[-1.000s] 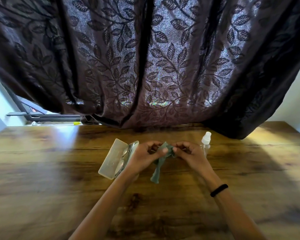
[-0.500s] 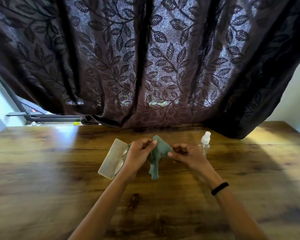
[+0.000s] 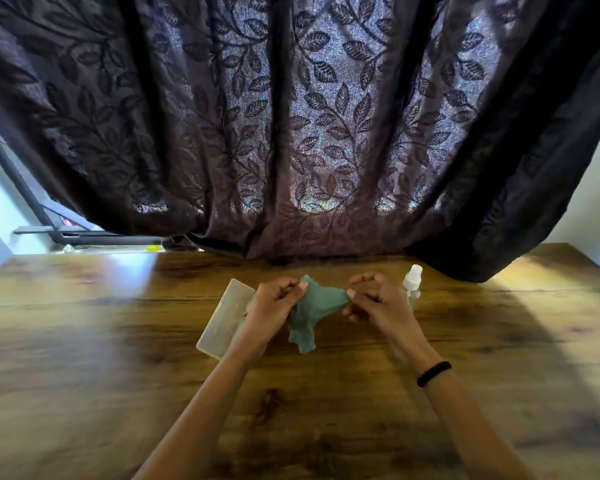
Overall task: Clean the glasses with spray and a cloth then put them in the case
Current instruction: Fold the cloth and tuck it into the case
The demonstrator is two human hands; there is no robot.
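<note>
Green cloth (image 3: 309, 311) stretched between both raised, pinching hands (image 3: 326, 303)

Daylight is filtering through the curtain (image 3: 291, 116), glaring on the bench (image 3: 129, 268); edges are bending, slightly blurring.

A dark leaf-patterned curtain (image 3: 291, 116) hangs behind the wooden tabletop (image 3: 84, 375), daylight glowing through it. Pale wall (image 3: 596, 202) stands at right; a window frame (image 3: 32, 202) shows at left.
</note>
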